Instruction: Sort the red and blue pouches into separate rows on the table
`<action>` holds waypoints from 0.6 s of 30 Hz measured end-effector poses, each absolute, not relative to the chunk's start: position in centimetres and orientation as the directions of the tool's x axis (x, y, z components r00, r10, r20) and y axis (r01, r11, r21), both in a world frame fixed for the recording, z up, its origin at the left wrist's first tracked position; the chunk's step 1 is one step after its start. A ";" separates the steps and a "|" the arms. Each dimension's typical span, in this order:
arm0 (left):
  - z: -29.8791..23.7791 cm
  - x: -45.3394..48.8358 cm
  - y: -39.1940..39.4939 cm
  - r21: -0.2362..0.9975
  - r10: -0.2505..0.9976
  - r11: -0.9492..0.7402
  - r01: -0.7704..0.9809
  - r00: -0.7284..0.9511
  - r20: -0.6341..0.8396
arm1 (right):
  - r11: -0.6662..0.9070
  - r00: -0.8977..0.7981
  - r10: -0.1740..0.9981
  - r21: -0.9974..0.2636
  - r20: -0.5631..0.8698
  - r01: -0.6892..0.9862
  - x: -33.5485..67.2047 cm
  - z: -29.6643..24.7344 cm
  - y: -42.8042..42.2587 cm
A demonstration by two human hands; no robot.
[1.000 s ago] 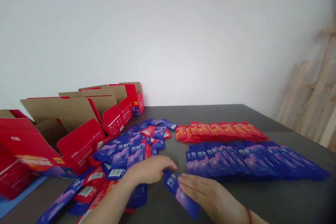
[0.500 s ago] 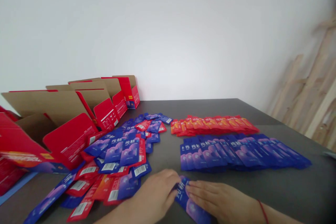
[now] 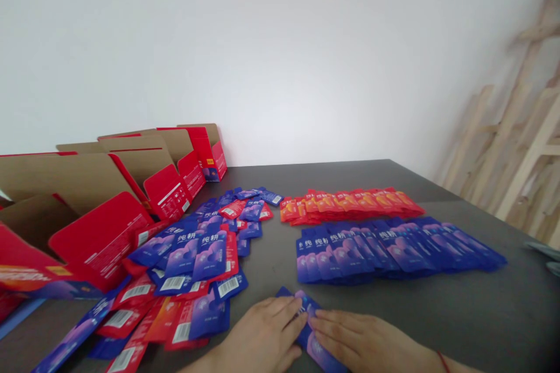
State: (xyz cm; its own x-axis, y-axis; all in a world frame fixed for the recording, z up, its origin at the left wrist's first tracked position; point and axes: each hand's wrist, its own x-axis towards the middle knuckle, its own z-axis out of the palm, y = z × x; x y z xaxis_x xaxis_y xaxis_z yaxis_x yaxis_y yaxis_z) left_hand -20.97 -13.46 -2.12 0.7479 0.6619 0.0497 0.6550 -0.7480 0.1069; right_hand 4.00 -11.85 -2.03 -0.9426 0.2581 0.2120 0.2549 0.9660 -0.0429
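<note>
My left hand [image 3: 266,333] lies over the left edge of a blue sachet [image 3: 318,351] on the table in front of me, its fingers stretched across the top. From the right, my right hand [image 3: 365,338] rests flat on the same sachet, fingers extended side by side. A second blue corner pokes out beyond the left fingertips, so there may be two sachets overlapping; the hands cover most of them. Just beyond lies a fanned row of blue sachets [image 3: 350,253], printed with purple shapes. Behind that is a similar row of red-orange sachets [image 3: 350,204].
A loose heap of mixed red and blue sachets [image 3: 188,256] spreads over the left side of the dark table [image 3: 266,256]. Several open red cardboard boxes [image 3: 105,239] stand along the far left. Wooden frames [image 3: 503,145] lean by the wall at right.
My left hand has gone from gripping the sachet's edge to lying flatter over it. A second blue corner now shows at left. My right hand stays on the sachet. The view has shifted slightly.
</note>
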 end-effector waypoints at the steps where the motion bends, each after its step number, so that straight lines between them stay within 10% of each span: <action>1: -2.0 -20.9 -13.4 0.118 0.662 -0.748 0.654 0.748 0.051 | 0.965 -0.937 0.253 0.011 0.242 0.264 3.7 -2.8 -11.8; 6: -2.0 -20.9 -13.1 0.132 0.641 -0.766 0.629 0.763 0.085 | 0.949 -0.926 0.259 0.108 0.274 0.297 4.1 -4.4 -11.8; 18: -1.4 -20.0 -12.0 0.070 0.547 -0.823 0.563 0.755 0.362 | 0.726 -0.725 0.646 -0.486 0.240 0.486 4.8 -5.3 -11.9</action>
